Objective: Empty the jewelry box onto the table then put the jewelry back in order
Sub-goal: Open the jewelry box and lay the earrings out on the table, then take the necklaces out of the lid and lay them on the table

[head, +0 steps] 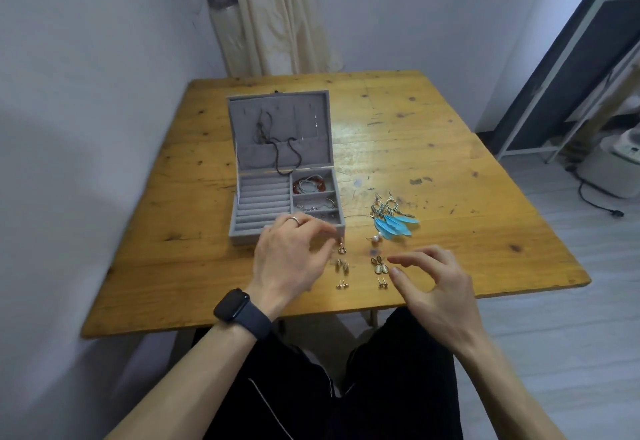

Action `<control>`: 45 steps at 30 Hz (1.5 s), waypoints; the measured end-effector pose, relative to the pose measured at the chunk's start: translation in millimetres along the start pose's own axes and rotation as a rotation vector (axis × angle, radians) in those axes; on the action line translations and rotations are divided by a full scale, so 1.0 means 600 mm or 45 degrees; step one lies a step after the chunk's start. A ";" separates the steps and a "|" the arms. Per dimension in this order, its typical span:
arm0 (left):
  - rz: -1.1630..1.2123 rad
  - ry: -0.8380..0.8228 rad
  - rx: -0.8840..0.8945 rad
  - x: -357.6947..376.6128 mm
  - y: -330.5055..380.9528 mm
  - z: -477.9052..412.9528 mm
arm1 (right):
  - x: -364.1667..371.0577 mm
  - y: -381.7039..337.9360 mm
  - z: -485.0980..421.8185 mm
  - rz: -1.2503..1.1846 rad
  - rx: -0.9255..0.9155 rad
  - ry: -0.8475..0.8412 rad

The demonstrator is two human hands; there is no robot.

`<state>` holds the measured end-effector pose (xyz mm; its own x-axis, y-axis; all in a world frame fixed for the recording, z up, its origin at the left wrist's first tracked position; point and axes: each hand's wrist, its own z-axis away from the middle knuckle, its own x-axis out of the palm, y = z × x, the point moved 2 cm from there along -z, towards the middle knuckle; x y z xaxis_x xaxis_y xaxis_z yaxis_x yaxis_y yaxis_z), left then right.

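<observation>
The grey jewelry box [242, 218] stands open on the wooden table [450, 169]. Dark cords hang in its lid [277, 117], and bracelets [309, 184] and thin chains lie in its right compartments. My left hand [289, 259] pinches a small gold earring [342, 249] just off the box's front right corner. My right hand [433, 283] hovers with relaxed fingers and holds nothing. Between my hands lie small gold earrings [341, 264] in two columns. Blue feather earrings [393, 221] and a pearl earring [375, 238] lie farther right.
A pale curtain [277, 13] hangs behind the table in the corner. A dark metal-framed rack [568, 69] stands at the right, with a white appliance [613, 169] and a black cable on the floor. My legs are under the table's near edge.
</observation>
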<state>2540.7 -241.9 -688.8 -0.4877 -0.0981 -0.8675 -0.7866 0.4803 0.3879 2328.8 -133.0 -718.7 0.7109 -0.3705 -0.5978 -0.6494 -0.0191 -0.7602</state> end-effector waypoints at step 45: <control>0.438 0.181 -0.339 -0.070 -0.279 -0.296 | 0.297 -0.219 -0.482 0.389 0.266 -0.124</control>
<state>2625.4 -472.9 -661.9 -0.7701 -0.0994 -0.6301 -0.6307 0.2671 0.7286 2462.7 -464.9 -652.1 0.5220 -0.2393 -0.8187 -0.7733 0.2721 -0.5726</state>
